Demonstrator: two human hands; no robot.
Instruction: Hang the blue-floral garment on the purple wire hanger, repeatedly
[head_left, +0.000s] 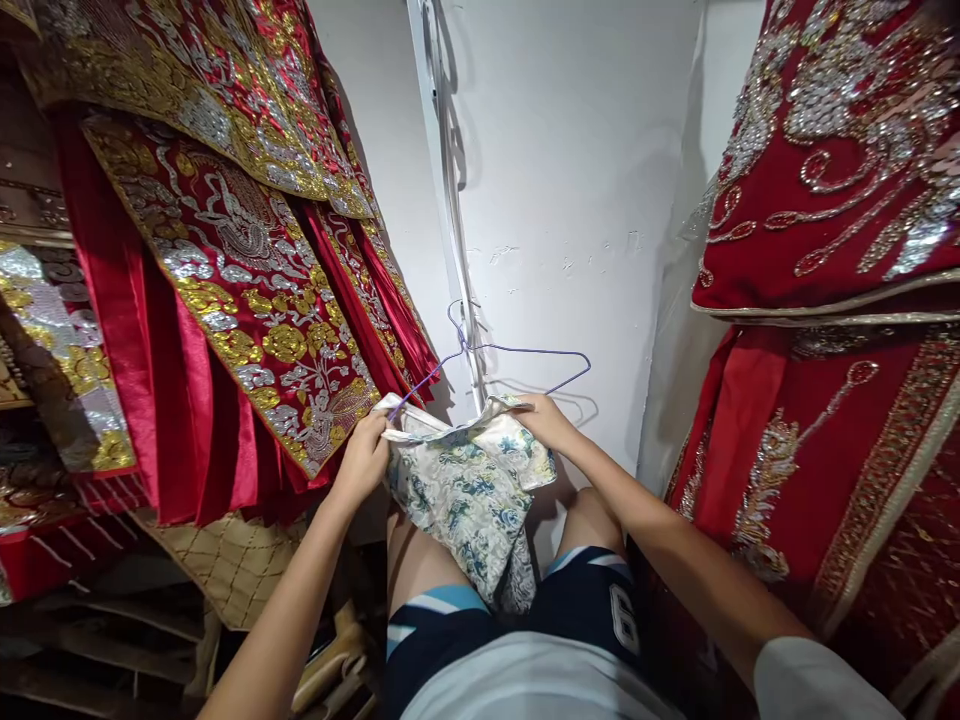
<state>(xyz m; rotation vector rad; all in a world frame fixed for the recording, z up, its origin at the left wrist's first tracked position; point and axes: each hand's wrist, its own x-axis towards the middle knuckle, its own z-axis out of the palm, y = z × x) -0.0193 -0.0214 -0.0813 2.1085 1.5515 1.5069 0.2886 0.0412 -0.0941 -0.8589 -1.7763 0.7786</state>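
Observation:
A floral garment [469, 500], off-white with blue and green flowers, hangs spread between my hands above my lap. My left hand [365, 455] is closed on its left upper edge, beside one end of a purple wire hanger [532, 350]. On the other side, my right hand [546, 422] pinches the garment's upper right edge. The hanger's right end stands clear above the cloth, while its left arm slopes down to the garment near my left fingers. The hanger's hook points up against the wall. Both hands' fingertips are partly hidden by cloth.
Red robes with gold and silver embroidery [285, 330] hang at the left. More red beaded garments [840, 200] hang close on the right. Ahead is a white wall [562, 200] with a pale vertical strip [442, 150]. Wooden furniture [330, 660] stands at the lower left.

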